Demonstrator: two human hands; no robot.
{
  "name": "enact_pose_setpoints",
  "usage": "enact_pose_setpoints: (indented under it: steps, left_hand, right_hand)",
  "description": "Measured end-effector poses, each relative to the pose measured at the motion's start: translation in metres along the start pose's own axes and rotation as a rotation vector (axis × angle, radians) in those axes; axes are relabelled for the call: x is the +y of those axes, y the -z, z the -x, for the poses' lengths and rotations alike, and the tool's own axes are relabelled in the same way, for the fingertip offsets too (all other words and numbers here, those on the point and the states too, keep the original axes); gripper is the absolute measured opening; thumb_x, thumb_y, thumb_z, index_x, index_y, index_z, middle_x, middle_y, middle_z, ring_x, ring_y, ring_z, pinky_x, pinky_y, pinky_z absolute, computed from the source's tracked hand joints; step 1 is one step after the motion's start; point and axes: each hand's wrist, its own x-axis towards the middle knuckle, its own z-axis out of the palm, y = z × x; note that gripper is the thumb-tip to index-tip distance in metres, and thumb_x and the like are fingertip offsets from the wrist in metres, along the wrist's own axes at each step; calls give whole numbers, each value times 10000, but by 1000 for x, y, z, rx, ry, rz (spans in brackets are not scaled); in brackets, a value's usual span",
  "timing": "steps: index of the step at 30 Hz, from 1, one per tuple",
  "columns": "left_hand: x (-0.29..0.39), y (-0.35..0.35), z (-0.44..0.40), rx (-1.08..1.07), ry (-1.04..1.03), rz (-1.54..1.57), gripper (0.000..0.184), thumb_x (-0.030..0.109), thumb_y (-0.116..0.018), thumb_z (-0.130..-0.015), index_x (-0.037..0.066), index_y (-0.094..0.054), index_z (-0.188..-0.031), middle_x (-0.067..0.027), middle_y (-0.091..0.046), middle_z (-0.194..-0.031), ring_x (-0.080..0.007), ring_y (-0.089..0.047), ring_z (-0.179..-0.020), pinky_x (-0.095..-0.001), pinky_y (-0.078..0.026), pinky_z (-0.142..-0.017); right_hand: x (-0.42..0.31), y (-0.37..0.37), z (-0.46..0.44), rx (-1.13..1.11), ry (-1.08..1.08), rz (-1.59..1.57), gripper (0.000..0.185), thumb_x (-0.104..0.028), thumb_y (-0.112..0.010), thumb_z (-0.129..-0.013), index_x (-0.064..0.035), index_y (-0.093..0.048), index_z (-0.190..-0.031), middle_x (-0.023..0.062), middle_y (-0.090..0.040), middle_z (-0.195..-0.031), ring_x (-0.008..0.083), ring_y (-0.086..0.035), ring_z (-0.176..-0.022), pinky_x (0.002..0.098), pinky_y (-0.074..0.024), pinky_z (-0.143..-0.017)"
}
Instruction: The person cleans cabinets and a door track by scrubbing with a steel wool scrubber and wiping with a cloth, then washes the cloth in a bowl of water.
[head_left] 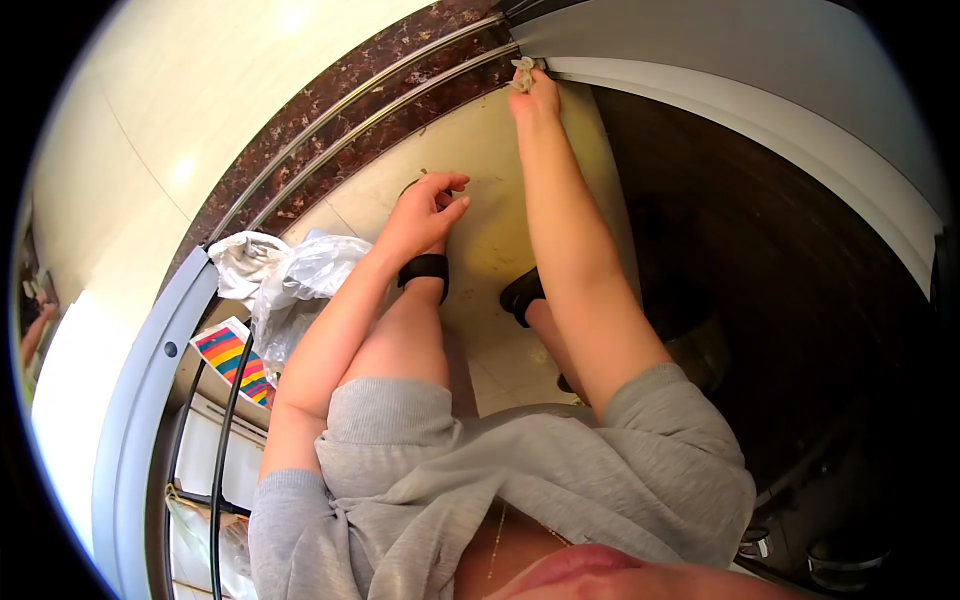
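Far forward, at the top of the head view, my right hand [535,95] is closed around a crumpled beige cloth [524,74]. It is at the corner where the metal-railed dark red marble threshold [340,150] meets a grey panel [680,50]. My left hand [425,215] hangs above the tiled floor near my left knee, fingers loosely curled and apart, with nothing visible in it. Yellowish light and dark smudges show on the floor [485,220] between the two arms.
White plastic bags [310,275] and a white cloth [243,262] lie at the left, by a black rack [222,440] with a striped colourful sheet [232,358]. A pale blue-grey frame edge [150,400] stands beside them. A dark brown surface [740,250] spans the right.
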Motion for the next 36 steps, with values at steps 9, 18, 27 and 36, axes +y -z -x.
enact_pose_setpoints:
  steps: [9, 18, 27, 36]
  left_hand:
    - [1, 2, 5, -6, 15, 16, 285, 104, -600, -812, 15, -563, -1080, -40, -580, -936, -88, -514, -781, -228, -443, -718]
    - [5, 1, 1, -15, 32, 10, 284, 110, -601, -811, 28, -564, -1081, -52, -581, -972, -104, -522, -812, -234, -439, -736]
    - [9, -6, 5, -13, -33, 25, 314, 155, -600, -789, 17, -570, -1069, -109, -585, -1007, -192, -590, -812, -296, -472, -721]
    - [16, -4, 2, -14, -1, 21, 278, 128, -591, -818, 32, -571, -1078, -58, -588, -977, -124, -528, -846, -254, -439, -756]
  right_hand:
    - [-24, 2, 42, -168, 44, 71, 130, -69, -483, -866, -32, -543, -975, 50, -567, -884, 184, -558, -732, 258, -450, -648]
    - [-30, 1, 1, -73, -219, 80, 99, -53, -446, -873, -26, -515, -939, 74, -559, -892, 200, -548, -773, 310, -461, -646]
    - [-100, -16, 156, -305, -262, -179, 177, -47, -432, -890, 4, -500, -1046, 101, -559, -971, 221, -551, -863, 323, -463, -770]
    - [-58, 55, 63, -97, -72, 273, 226, -106, -456, -896, -46, -490, -1112, 73, -529, -1039, 193, -513, -886, 321, -431, -718]
